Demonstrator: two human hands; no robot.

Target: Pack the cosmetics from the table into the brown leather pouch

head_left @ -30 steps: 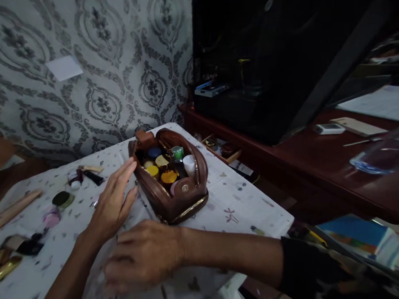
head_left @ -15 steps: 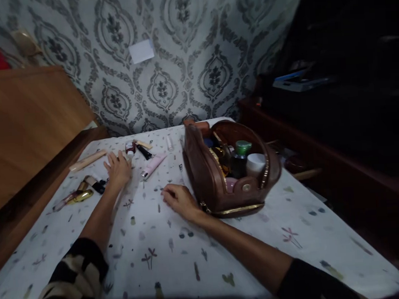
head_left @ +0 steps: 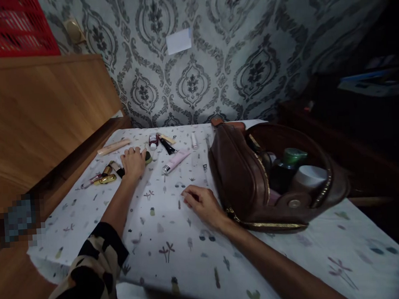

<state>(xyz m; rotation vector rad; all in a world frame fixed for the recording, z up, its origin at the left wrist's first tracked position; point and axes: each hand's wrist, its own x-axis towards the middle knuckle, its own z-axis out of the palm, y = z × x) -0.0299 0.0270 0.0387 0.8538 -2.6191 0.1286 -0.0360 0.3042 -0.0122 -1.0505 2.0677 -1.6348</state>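
Note:
My left hand [head_left: 133, 163] is low over the patterned cloth, its fingers bent down and drawn together. Their tips are hidden, so what lies under them does not show. A small round dark-green container [head_left: 148, 157] is right beside its thumb side. To its left are a gold-coloured tube [head_left: 106, 179] and a dark-capped cosmetic [head_left: 117, 168]. A pink squeeze tube [head_left: 176, 161], a black tube [head_left: 167, 146] and a dark red bottle [head_left: 153, 141] lie to its right. My right hand [head_left: 203, 205] rests loosely curled on the cloth, seemingly holding nothing, left of the open brown bag [head_left: 236, 165].
Inside the bag stand a green-capped bottle [head_left: 294, 156] and a white-lidded jar [head_left: 311, 177]. A beige tube [head_left: 114, 147] and a small pale tube [head_left: 194, 140] lie farther back. A wooden panel [head_left: 47, 95] borders the left, and a papered wall rises behind.
The view has turned, shifting everything rightward in the picture. My left hand's spread fingers have bent and drawn together, and the round container now shows beside it. My right hand keeps its curled pose.

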